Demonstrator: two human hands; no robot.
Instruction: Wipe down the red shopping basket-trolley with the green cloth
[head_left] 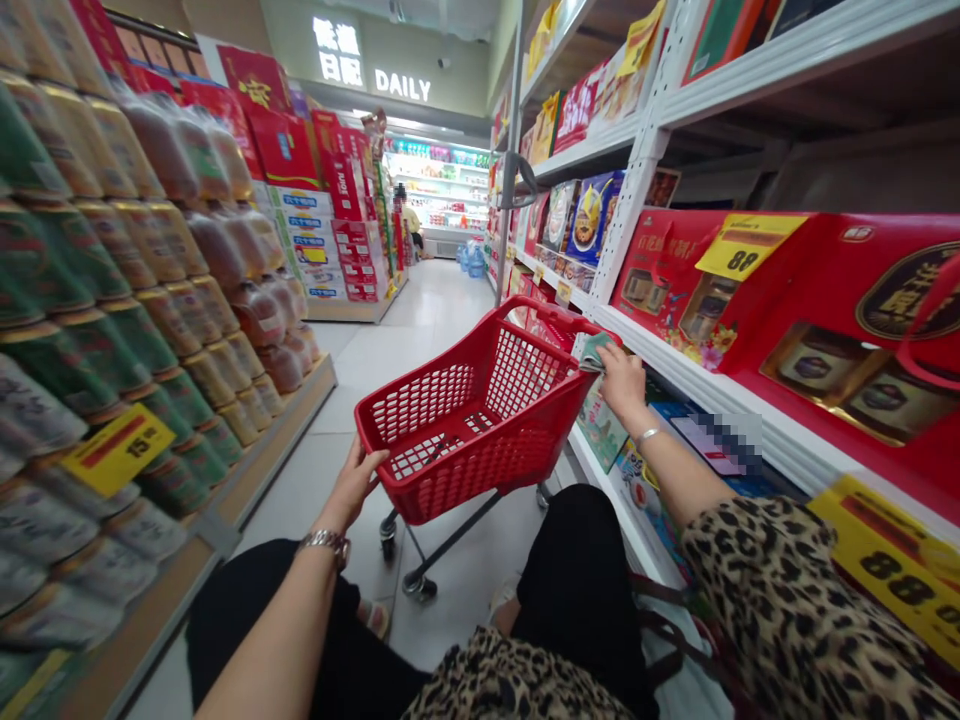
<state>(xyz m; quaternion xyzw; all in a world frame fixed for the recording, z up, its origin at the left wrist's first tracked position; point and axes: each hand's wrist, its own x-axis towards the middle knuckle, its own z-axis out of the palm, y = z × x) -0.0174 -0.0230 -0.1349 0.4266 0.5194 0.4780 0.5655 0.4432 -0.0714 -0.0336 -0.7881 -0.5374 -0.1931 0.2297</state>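
A red plastic shopping cart [465, 420] stands right before my knees, its basket turned sideways and bare inside. My left hand [358, 480] grips the near left end of the basket, thumb over the rim and the other fingers mostly hidden behind it. At the far right end, my right hand [621, 382] presses a folded grey-green cloth [596, 352] onto the cart's upper corner near the handle. My right fingers are bent over the cloth.
Stacked drink packs [172, 330] line the left side. On the right, white shelving [637, 150] holds red gift boxes [847, 320] close to my right arm. Cartons [322, 240] stand farther along the aisle. A person [411, 225] is near the lit fridge at the back.
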